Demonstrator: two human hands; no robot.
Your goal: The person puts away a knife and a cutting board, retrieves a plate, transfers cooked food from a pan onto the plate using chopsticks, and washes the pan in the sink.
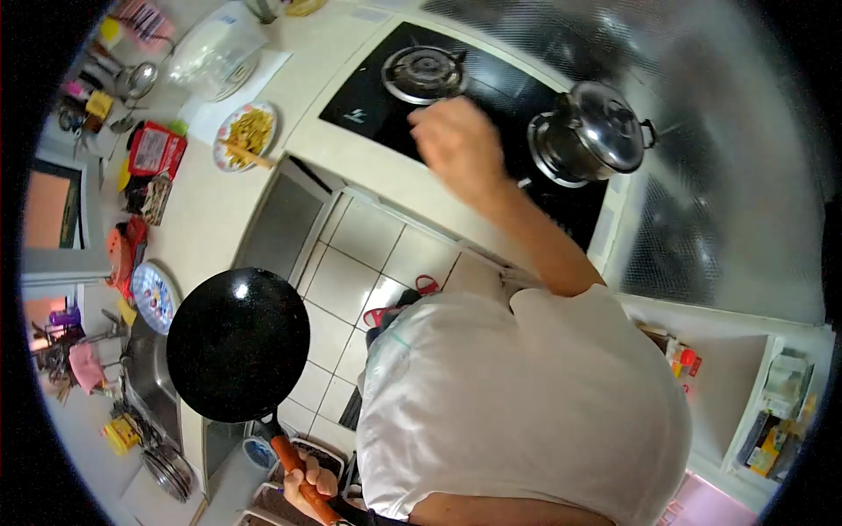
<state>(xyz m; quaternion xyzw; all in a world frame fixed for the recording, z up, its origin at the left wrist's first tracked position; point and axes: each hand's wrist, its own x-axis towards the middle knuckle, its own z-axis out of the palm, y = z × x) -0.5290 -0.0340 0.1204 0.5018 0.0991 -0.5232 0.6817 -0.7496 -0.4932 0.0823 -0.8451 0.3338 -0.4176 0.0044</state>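
A black wok (239, 345) with an orange-brown handle (289, 458) hangs over the floor beside the sink counter. Its handle is in my left hand (309, 484), fingers wrapped round it, and the inside of the pan faces up. My right hand (458, 145) is over the front part of the black gas stove (504, 110), below the left burner (425, 74). Its fingers look bent but are smeared by motion, and whether they hold anything is hidden. A lidded steel pot (596, 131) sits on the other burner.
A plate of food (247, 136) with wooden chopsticks lies on the counter (206, 188) left of the stove. Nearby are a clear plastic cover (217, 53), a red packet (158, 149), a patterned plate (155, 296) and the sink (153, 368). Shelves (772, 403) stand at the right.
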